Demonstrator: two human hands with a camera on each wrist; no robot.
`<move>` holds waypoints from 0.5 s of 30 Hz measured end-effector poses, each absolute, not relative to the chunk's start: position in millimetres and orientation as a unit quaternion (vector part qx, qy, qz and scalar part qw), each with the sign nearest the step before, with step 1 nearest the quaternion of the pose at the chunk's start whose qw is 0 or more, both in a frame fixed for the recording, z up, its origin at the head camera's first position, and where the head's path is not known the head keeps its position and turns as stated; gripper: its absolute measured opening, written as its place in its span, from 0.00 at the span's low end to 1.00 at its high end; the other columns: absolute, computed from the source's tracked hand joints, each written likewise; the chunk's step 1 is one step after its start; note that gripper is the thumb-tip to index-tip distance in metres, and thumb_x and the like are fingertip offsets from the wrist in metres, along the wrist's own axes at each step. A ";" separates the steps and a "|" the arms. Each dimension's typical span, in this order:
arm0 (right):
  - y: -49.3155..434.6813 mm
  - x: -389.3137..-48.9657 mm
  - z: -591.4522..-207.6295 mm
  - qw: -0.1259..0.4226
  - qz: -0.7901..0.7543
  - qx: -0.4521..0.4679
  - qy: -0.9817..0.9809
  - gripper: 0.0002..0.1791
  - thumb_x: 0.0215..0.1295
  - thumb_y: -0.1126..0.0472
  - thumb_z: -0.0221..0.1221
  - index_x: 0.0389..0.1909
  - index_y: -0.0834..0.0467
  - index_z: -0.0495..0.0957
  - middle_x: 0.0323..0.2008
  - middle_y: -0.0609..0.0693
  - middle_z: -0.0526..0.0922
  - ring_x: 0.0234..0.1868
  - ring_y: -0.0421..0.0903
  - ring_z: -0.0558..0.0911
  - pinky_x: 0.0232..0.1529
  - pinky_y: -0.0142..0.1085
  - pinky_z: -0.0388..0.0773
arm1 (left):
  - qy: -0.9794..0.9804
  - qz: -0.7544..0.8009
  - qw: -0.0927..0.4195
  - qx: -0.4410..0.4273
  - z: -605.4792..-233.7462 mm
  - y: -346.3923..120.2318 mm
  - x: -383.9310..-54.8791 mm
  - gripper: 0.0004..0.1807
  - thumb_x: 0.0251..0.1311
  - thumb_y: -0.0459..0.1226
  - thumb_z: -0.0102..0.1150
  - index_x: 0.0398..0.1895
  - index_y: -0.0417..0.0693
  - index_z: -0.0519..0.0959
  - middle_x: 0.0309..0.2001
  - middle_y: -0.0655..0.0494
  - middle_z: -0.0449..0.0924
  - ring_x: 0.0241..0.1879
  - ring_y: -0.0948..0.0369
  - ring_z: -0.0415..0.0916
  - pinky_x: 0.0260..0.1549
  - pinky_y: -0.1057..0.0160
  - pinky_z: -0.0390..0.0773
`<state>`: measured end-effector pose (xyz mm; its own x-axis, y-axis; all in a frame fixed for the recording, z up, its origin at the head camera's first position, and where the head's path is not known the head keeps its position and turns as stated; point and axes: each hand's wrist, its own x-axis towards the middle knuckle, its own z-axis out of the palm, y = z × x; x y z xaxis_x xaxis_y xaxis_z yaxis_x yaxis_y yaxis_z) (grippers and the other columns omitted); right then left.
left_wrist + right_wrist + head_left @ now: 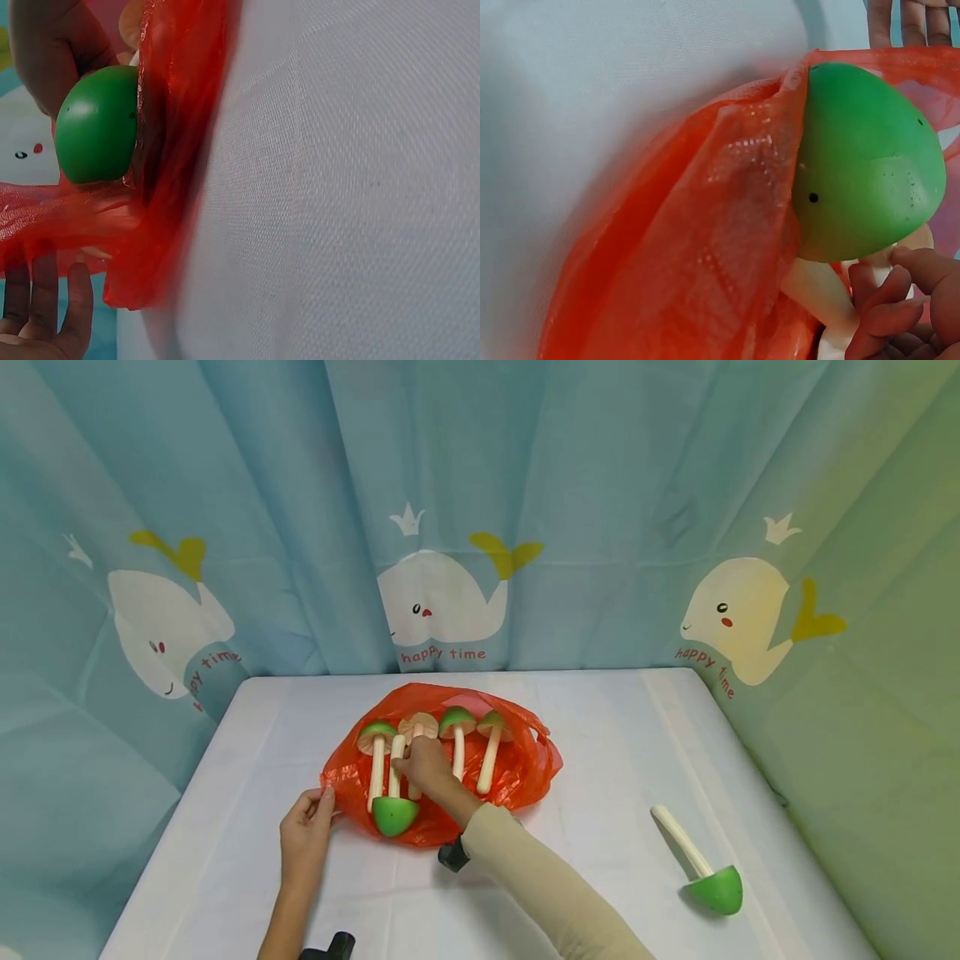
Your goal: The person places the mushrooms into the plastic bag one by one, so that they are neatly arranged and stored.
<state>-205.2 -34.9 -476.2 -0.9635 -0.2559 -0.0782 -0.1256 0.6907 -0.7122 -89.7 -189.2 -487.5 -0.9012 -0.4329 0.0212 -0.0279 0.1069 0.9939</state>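
My right hand (pixel 429 767) grips the pale stem of a toy mushroom whose green cap (pixel 394 816) points toward me. That mushroom lies among several others, such as one with an upturned cap (pixel 456 722), on a crumpled red plastic bag (pixel 517 789). At the bag's left edge my left hand (pixel 305 827) holds the plastic; its fingertips are partly hidden by the film. The left wrist view shows the green cap (pixel 97 124) above the bag's fold. In the right wrist view, curled fingers (pixel 889 300) sit beside the stem.
Another green-capped mushroom (pixel 717 890) lies apart on the white tabletop (pixel 600 735), toward the right front. A blue curtain (pixel 600 485) printed with whales hangs behind the table and along its sides.
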 end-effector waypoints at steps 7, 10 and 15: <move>-30.2 -207.4 -478.4 0.079 -0.397 -0.097 0.909 0.22 0.58 0.58 0.66 0.11 0.56 0.67 0.09 0.43 0.57 0.12 0.37 0.59 0.13 0.27 0.52 | -0.725 -0.653 0.157 0.151 -486.7 -191.2 -92.0 0.14 0.68 0.37 0.50 0.42 0.30 0.75 0.34 0.50 0.80 0.32 0.68 0.78 0.35 0.70 0.80; -29.4 -207.2 -479.1 0.085 -0.401 -0.096 0.907 0.18 0.58 0.57 0.66 0.14 0.57 0.71 0.10 0.43 0.61 0.13 0.38 0.62 0.14 0.27 0.55 | -0.724 -0.654 0.155 0.154 -486.7 -192.1 -91.4 0.14 0.68 0.37 0.50 0.42 0.30 0.75 0.33 0.55 0.81 0.32 0.68 0.78 0.36 0.70 0.80; -25.6 -204.1 -478.5 0.096 -0.425 -0.086 0.896 0.11 0.58 0.56 0.66 0.25 0.59 0.78 0.15 0.43 0.71 0.17 0.37 0.69 0.16 0.26 0.64 | -0.731 -0.645 0.149 0.166 -488.6 -193.0 -88.3 0.16 0.68 0.39 0.50 0.43 0.31 0.74 0.37 0.51 0.81 0.33 0.70 0.79 0.37 0.71 0.79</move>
